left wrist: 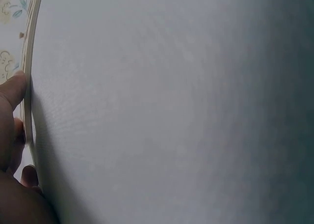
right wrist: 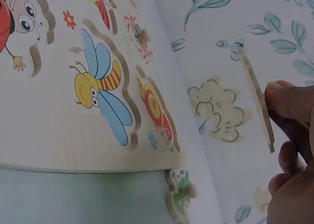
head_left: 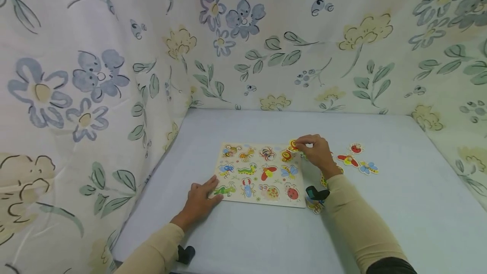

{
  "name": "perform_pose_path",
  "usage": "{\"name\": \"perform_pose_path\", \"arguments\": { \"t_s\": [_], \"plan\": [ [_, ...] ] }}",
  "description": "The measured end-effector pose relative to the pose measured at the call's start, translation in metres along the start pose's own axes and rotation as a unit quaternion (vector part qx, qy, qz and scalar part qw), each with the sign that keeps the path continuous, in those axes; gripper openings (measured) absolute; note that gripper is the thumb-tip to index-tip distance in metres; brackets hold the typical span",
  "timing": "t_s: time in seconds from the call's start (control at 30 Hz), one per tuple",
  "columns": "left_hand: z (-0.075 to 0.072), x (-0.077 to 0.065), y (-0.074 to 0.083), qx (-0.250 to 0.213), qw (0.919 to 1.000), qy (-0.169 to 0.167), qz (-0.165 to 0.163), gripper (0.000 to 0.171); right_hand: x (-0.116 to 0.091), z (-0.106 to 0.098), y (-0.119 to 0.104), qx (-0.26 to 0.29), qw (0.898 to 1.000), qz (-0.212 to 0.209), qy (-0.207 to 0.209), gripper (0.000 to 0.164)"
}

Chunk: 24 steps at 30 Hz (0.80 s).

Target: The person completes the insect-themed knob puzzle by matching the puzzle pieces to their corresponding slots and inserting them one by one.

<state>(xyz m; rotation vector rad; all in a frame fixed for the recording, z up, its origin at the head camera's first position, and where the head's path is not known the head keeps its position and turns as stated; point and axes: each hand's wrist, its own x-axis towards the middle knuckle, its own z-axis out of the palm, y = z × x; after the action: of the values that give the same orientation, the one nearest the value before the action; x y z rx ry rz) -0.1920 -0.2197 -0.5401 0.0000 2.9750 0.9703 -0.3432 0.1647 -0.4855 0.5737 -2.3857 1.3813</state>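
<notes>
A pale wooden puzzle board (head_left: 233, 163) with insect-shaped recesses lies on the table. My left hand (head_left: 199, 200) rests at its lower left corner, thumb and fingers touching the edges. In the left wrist view, part of that hand shows against the board's edge (left wrist: 28, 52). My right hand (head_left: 316, 151) pinches a red and yellow snail puzzle piece (head_left: 292, 145) just above the board's upper right corner. The right wrist view shows the piece (right wrist: 257, 101) edge-on, its printed face hidden, apart from the board. The printed snail recess (right wrist: 156, 108) lies near that corner.
Loose puzzle pieces lie to the right: a ladybug (head_left: 356, 148), a red-winged insect (head_left: 348, 160) and a blue-winged dragonfly (head_left: 368, 168). Another piece (head_left: 315, 207) lies partly under the right wrist strap. A green piece (right wrist: 181, 192) sits beside the board. Floral curtains (head_left: 266, 54) border the table.
</notes>
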Motion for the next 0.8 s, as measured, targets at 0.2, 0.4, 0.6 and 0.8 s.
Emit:
{"name": "perform_pose_path", "arguments": {
  "t_s": [0.2, 0.4, 0.6, 0.8],
  "plan": [
    [-0.001, -0.001, 0.002, 0.0, 1.0, 0.0, -0.001, 0.063, 0.001, 0.009, 0.004, 0.011, 1.0, 0.002, -0.011, 0.005],
    [0.0, -0.001, 0.0, -0.001, 1.0, 0.001, -0.001, 0.063, 0.001, 0.017, 0.01, 0.008, 0.999, 0.026, -0.026, 0.005],
    [-0.001, -0.001, 0.001, -0.002, 1.0, 0.002, 0.004, 0.063, 0.001, 0.026, 0.012, -0.02, 0.996, 0.073, -0.044, 0.006],
    [-0.001, -0.002, 0.001, -0.004, 1.0, 0.001, -0.001, 0.063, -0.002, 0.031, 0.018, -0.032, 0.992, 0.104, -0.069, 0.011]
  ]
}}
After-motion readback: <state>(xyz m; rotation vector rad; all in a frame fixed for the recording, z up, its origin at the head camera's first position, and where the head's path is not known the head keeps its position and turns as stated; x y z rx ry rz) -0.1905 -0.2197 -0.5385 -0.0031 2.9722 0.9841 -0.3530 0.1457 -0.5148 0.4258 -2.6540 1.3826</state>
